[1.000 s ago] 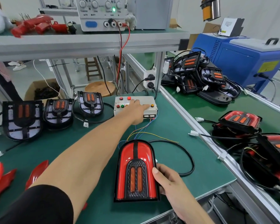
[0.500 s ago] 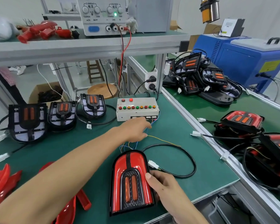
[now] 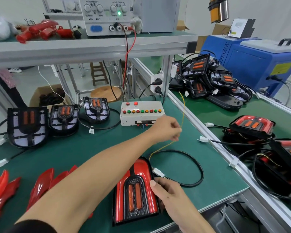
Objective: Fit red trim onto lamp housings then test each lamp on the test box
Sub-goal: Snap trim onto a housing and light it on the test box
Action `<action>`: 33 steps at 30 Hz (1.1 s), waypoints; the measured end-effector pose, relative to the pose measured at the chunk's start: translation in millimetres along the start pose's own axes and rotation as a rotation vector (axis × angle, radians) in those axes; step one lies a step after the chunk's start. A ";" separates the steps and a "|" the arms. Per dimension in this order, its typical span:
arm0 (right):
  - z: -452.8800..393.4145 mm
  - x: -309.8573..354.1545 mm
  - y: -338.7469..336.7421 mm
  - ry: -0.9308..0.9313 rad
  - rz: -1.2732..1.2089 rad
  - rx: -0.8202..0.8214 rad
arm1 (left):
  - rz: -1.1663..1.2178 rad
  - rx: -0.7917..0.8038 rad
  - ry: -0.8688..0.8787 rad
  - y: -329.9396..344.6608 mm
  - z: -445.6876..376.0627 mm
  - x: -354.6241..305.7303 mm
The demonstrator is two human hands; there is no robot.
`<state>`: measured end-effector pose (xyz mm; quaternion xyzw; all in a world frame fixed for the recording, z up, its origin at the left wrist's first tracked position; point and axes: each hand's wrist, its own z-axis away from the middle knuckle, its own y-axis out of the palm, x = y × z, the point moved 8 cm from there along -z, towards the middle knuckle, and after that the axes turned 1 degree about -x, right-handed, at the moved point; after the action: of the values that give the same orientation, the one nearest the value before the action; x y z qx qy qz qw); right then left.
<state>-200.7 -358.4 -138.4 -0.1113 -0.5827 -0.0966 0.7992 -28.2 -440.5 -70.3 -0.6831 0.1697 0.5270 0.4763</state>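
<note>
One trimmed lamp (image 3: pixel 136 190) at the test box (image 3: pixel 142 113), several housings (image 3: pixel 26 126) bare.
Left hand (image 3: pixel 166 128) fingers pinch yellow wire (image 3: pixel 182 113); right hand (image 3: pixel 168 194) fingers grip lamp edge.

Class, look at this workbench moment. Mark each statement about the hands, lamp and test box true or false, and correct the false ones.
1. The left hand pinches a yellow wire. True.
2. The right hand presses a button on the test box. False: it holds the edge of the red-trimmed lamp.
3. Three untrimmed lamp housings stand left of the test box. True.
4. The power supply on the shelf shows a red light. False: its light is green.
</note>
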 end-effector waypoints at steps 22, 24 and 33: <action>-5.8 -7.9 1.6 -0.011 -0.071 -0.003 | -0.383 -0.204 -0.058 -89.2 29.8 34.1; -5.3 -9.0 0.9 0.000 -0.067 -0.006 | -0.492 -0.213 -0.046 -91.6 30.2 34.9; -4.1 -2.7 1.8 -0.025 -0.052 0.032 | -0.878 -0.062 -0.117 -65.6 -6.6 41.4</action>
<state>-197.2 -357.8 -142.3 -0.0847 -0.5968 -0.1065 0.7907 39.6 -402.7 -75.9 -0.6735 -0.1798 0.3176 0.6429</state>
